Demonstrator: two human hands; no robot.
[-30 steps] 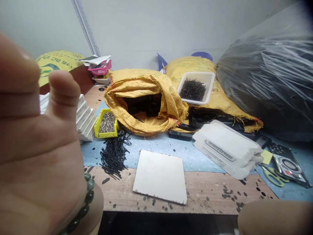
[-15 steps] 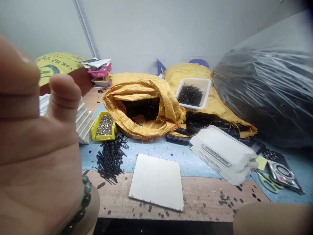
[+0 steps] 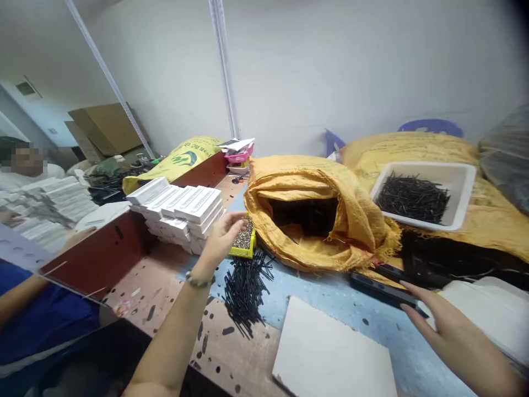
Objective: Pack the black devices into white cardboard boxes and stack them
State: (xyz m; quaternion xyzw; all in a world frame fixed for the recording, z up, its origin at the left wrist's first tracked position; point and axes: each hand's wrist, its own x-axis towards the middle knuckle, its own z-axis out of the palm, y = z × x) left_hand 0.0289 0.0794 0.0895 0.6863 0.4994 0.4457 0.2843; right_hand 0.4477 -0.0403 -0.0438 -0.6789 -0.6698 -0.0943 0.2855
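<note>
My left hand (image 3: 221, 237) reaches forward, wrist wearing a green bead bracelet. Its fingertips are drawn together over a small yellow bin of tiny metal screws (image 3: 244, 243); whatever they pinch is too small to see. My right hand (image 3: 444, 325) lies at the lower right with fingers stretched out. Its fingertips rest on the end of a long black bar (image 3: 382, 291) on the blue mat. A heap of thin black rods (image 3: 248, 284) lies just below the bin. A white board (image 3: 334, 355) sits between my arms.
An open yellow woven sack (image 3: 330, 242) holds dark parts behind the bar. A white tray of black rods (image 3: 458, 184) rests on a second sack. Stacked white boxes (image 3: 182, 205) stand left of the bin. Beyond a red divider (image 3: 103, 253), a co-worker's blue sleeve (image 3: 41, 314) shows.
My left hand has dropped from right in front of the camera down to the yellow bin. The view swung left. My right hand now reaches to the black bar.
</note>
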